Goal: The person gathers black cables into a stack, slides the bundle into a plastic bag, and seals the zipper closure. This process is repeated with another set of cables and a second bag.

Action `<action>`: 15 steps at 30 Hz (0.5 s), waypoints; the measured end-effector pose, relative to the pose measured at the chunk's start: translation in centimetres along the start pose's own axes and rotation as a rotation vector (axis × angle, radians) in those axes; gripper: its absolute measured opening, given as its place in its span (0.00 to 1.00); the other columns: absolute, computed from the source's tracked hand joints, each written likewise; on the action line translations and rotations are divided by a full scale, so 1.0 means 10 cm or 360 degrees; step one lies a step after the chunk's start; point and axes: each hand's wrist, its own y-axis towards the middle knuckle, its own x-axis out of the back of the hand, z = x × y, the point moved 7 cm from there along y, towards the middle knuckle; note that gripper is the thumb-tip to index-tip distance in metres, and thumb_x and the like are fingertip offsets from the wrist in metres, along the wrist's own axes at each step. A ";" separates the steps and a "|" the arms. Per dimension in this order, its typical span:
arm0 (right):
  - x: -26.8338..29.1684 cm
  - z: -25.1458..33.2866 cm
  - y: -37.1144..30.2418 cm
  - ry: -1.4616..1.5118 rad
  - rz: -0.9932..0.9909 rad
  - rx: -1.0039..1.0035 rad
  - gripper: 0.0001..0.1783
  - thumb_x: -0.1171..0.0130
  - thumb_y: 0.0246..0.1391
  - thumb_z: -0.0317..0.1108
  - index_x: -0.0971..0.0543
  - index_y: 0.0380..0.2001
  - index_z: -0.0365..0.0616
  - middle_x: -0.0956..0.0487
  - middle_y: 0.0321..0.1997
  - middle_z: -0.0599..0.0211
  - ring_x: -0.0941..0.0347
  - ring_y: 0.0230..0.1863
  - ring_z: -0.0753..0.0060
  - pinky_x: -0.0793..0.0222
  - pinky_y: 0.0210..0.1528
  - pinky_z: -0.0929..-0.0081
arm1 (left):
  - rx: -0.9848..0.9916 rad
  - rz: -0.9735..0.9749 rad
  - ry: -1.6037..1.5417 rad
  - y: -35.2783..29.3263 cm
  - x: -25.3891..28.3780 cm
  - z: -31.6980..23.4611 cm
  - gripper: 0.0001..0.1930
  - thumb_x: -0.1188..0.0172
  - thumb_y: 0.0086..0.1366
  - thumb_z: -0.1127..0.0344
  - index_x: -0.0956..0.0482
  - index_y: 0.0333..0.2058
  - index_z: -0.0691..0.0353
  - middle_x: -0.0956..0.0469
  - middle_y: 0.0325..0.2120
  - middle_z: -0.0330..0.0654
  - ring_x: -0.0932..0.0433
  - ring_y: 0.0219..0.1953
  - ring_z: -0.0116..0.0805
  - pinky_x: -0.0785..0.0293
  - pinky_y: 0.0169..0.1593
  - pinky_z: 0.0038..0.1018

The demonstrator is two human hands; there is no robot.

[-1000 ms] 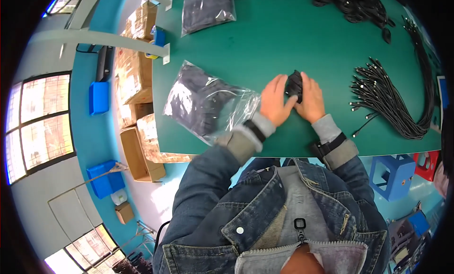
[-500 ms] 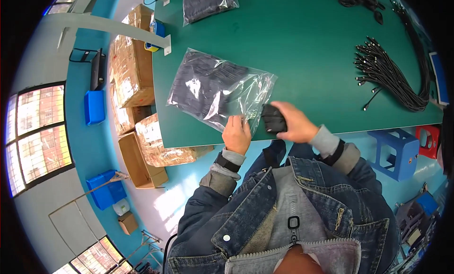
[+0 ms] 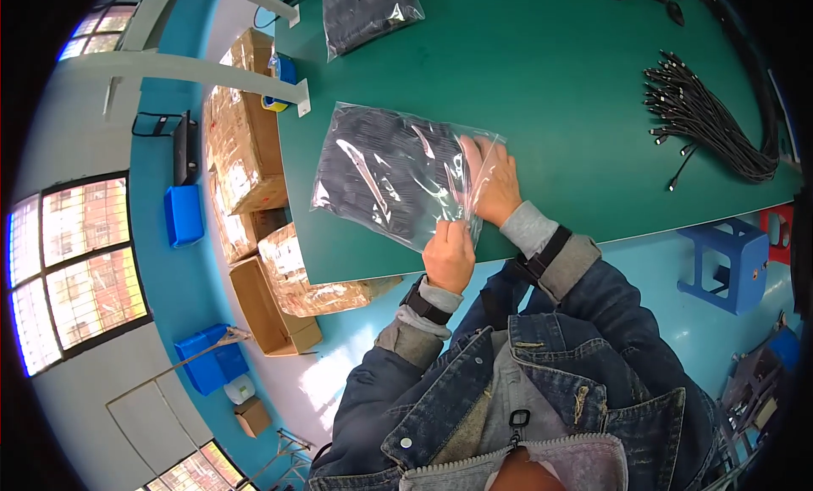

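A clear plastic bag (image 3: 373, 173) packed with rows of dark, thin bundles lies on the green table, its mouth facing right. My left hand (image 3: 449, 254) is closed in a pinch on the near edge of that mouth. My right hand (image 3: 497, 182) reaches into the mouth, its fingers stretched out under the film against the dark contents. Glare on the plastic partly hides the thumb and fingertips. Which bundle the right hand touches cannot be made out.
A second filled bag (image 3: 370, 16) lies at the far left of the green table (image 3: 559, 110). Black cables with metal plugs (image 3: 707, 122) are fanned out at right. Taped cardboard boxes (image 3: 246, 135) stand beyond the left edge; a blue stool (image 3: 727, 266) is at the near right.
My right hand has moved from beside the bag into its mouth, and the black bundle it held no longer shows separately. The left hand keeps its pinch. The whole view has shifted slightly.
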 end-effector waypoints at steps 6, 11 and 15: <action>-0.06 -0.17 0.00 0.0041 0.0102 -0.0178 0.47 0.32 0.26 0.37 0.40 0.54 0.35 0.31 0.44 0.53 0.38 0.44 0.52 0.39 0.44 0.65 | 0.0211 0.0056 -0.0073 -0.05 -0.02 0.05 0.05 0.45 0.52 0.75 0.30 0.28 0.61 0.31 0.25 0.45 0.28 0.23 0.46 0.31 0.26 0.33; -0.07 -0.17 0.11 0.0092 0.0080 -0.0098 0.49 0.30 0.24 0.39 0.41 0.54 0.36 0.31 0.44 0.56 0.38 0.43 0.54 0.39 0.44 0.64 | 0.0013 0.0191 -0.0088 -0.07 -0.17 0.02 0.06 0.45 0.52 0.76 0.31 0.28 0.61 0.31 0.25 0.46 0.29 0.24 0.47 0.31 0.27 0.34; -0.02 -0.14 0.14 0.0103 0.0235 -0.0137 0.50 0.29 0.24 0.38 0.41 0.54 0.36 0.31 0.46 0.56 0.36 0.43 0.54 0.38 0.44 0.63 | 0.0068 0.0141 -0.0149 -0.06 -0.14 0.07 0.07 0.43 0.50 0.74 0.32 0.28 0.61 0.31 0.25 0.46 0.29 0.25 0.47 0.32 0.27 0.35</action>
